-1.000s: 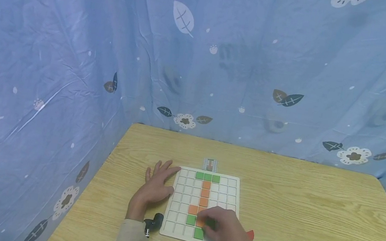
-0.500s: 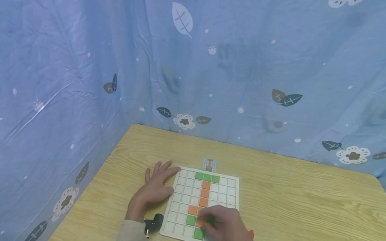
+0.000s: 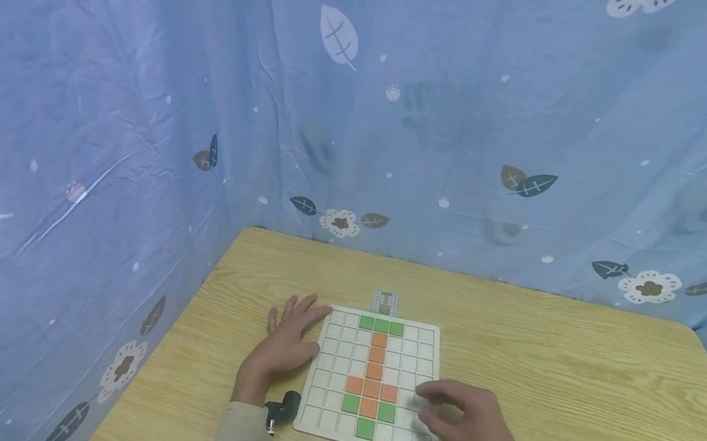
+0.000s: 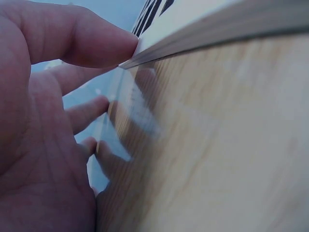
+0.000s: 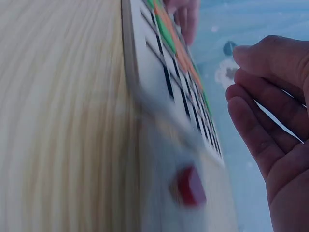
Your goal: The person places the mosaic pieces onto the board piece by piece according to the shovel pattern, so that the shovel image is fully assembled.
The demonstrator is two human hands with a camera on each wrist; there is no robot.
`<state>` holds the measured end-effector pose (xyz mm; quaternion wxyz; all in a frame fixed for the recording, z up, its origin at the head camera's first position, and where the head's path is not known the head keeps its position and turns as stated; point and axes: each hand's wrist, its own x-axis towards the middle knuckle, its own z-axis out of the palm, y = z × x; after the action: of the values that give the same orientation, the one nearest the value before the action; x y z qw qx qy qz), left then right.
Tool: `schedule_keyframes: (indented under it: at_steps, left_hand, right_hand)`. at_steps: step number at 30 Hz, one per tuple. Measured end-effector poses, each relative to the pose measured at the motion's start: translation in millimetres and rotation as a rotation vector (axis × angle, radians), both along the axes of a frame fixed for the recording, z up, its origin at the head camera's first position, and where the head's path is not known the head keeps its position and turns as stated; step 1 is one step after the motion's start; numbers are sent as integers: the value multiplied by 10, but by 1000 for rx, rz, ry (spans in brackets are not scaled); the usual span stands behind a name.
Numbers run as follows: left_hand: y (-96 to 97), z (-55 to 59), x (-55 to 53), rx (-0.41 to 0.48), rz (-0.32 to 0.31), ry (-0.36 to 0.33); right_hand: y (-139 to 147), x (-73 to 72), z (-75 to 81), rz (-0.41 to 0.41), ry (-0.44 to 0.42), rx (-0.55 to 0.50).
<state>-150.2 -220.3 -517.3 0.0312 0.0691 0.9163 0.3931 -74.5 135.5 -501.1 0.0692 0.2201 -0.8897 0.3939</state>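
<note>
A white grid board (image 3: 332, 366) lies on the table with green and orange tiles set in its squares. Three green tiles (image 3: 382, 325) line the far row; below them runs a column of orange tiles (image 3: 377, 355) with an orange tile on either side low down. Further green tiles (image 3: 386, 412) sit around the column's near end. My left hand (image 3: 287, 344) rests at the board's left edge, fingers spread, its thumb touching the rim. Over the right edge hovers my right hand (image 3: 467, 424), fingers loosely bent with a gap to the thumb and nothing between them.
A small printed card (image 3: 385, 303) lies just beyond the board's far edge. A red piece (image 5: 190, 187) sits on the table near the board, partly hidden by my right wrist in the head view. Behind the table hangs a blue patterned curtain (image 3: 446, 150).
My right hand has moved right, off the tiles to the board's right edge, uncovering an orange tile and a green tile right of the column. My left hand has stayed put.
</note>
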Motion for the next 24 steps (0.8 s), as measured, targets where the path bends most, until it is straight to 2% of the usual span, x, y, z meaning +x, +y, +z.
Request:
schedule_keyframes:
  at_steps: [5,7,13,19,24]
  left_hand:
    - [5,-18,0,51,-8,43]
    - [0,-60,-11,60,-8,59]
    - [-18,-135,-32,73,-4,88]
    - [-9,-92,-23,74,-10,73]
    - [13,-13,5,41,-5,35]
  right_hand:
    - [235,56,-15,-37,38,41]
    - [324,74,-25,-46,46,57]
    - [511,105,-63,-37,6,88]
    - [591,103,-71,2,-75,139]
    - [625,125,-98,8,-75,155]
